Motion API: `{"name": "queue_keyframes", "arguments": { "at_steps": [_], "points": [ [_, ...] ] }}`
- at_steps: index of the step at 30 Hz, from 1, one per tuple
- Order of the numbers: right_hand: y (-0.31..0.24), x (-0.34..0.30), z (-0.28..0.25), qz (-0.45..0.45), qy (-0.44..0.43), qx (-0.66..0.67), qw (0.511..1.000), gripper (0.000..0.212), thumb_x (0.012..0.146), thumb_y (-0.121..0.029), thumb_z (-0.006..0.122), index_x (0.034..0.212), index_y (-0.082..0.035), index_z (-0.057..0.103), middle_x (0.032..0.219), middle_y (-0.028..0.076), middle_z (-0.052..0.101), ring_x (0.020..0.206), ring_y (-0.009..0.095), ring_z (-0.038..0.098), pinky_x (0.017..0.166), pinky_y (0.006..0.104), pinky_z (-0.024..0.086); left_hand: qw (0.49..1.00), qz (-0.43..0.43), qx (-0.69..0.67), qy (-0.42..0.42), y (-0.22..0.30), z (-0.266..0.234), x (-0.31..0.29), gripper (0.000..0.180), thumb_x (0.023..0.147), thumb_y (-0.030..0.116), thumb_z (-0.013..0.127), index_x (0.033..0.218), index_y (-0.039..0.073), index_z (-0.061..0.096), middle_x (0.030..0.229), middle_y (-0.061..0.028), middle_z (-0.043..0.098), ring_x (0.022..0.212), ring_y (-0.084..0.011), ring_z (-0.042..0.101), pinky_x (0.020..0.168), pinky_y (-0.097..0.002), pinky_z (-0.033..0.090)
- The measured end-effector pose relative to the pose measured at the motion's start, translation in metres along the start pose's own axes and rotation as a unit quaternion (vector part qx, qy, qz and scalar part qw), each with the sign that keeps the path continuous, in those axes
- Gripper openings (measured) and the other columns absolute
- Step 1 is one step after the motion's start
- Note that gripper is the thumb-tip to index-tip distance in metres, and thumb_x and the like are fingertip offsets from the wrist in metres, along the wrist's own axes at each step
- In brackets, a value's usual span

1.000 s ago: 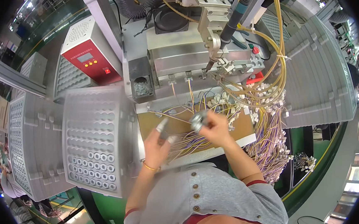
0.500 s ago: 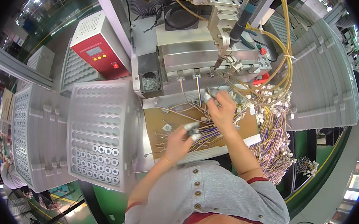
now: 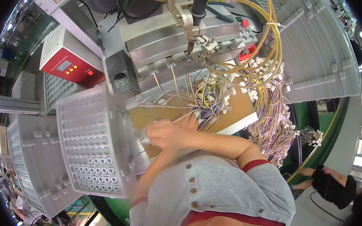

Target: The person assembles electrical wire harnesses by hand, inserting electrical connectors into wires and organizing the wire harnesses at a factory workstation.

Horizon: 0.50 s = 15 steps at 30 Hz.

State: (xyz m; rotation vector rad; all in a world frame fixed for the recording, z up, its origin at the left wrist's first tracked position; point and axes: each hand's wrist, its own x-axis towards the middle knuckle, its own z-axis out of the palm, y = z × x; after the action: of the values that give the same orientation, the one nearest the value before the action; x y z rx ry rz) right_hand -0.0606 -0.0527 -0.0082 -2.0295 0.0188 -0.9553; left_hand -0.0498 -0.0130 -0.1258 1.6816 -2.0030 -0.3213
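My right forearm reaches across to the left, over my left wrist. My right hand (image 3: 161,134) is blurred and closed on a small silver-grey part (image 3: 142,136), close to the tray's right side. Partly hidden behind it, my left hand (image 3: 188,123) lies at the near end of the wire bundle, fingers bent together; a whitish piece shows at their tips, too unclear to name. Yellow, white and purple wires with white connectors (image 3: 210,99) lie on the brown board (image 3: 235,112). Two wires (image 3: 175,79) hang from small clamps on the metal fixture (image 3: 164,53).
On the left, a translucent tray (image 3: 85,135) holds rows of ring-shaped parts, beside a tray stack (image 3: 39,153). A red-and-white control box (image 3: 73,63) stands behind it. Yellow tubes (image 3: 273,48) loop above a large wire pile (image 3: 269,115). More trays (image 3: 319,51) are stacked right.
My right hand has swung from the fixture leftward across my left arm. My left hand has moved slightly right and farther away. The whole view has shifted, and a person appears at far right.
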Motion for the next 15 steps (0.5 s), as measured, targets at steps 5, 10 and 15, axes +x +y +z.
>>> {"name": "queue_keyframes", "arguments": {
  "at_steps": [5,10,15],
  "points": [
    [0.018,-0.017,-0.058,0.105,0.042,-0.066,0.991,0.016,0.072,-0.008,0.054,0.084,0.001,0.051,0.080,0.011,0.051,0.073,0.027,0.051,0.062,0.0337,0.041,0.991,-0.068,-0.068,0.091,0.004,-0.036,-0.010,0.030,0.085,0.022,0.051,0.107,0.001,0.053,0.099,-0.0073,0.056,0.094,-0.0191,0.053,0.073,-0.0285,0.046],
    [-0.017,0.019,-0.084,0.194,-0.079,0.008,0.978,0.007,0.079,-0.005,0.051,0.084,0.000,0.052,0.066,0.006,0.052,0.057,0.011,0.045,0.053,0.0249,0.038,0.677,-0.310,-0.638,0.197,-0.002,-0.107,-0.031,0.027,0.081,0.002,0.055,0.107,-0.001,0.052,0.098,-0.0062,0.059,0.081,-0.0123,0.056,0.057,-0.0227,0.047],
    [-0.002,-0.005,-0.062,0.250,-0.066,0.069,0.964,0.006,0.076,-0.004,0.055,0.079,0.000,0.053,0.056,0.001,0.050,0.049,0.006,0.040,0.045,0.0226,0.034,0.689,-0.266,-0.627,0.246,0.005,-0.133,-0.033,0.038,0.078,0.003,0.059,0.114,-0.001,0.048,0.092,-0.0085,0.060,0.070,-0.0140,0.057,0.055,-0.0235,0.046]
  ]
}}
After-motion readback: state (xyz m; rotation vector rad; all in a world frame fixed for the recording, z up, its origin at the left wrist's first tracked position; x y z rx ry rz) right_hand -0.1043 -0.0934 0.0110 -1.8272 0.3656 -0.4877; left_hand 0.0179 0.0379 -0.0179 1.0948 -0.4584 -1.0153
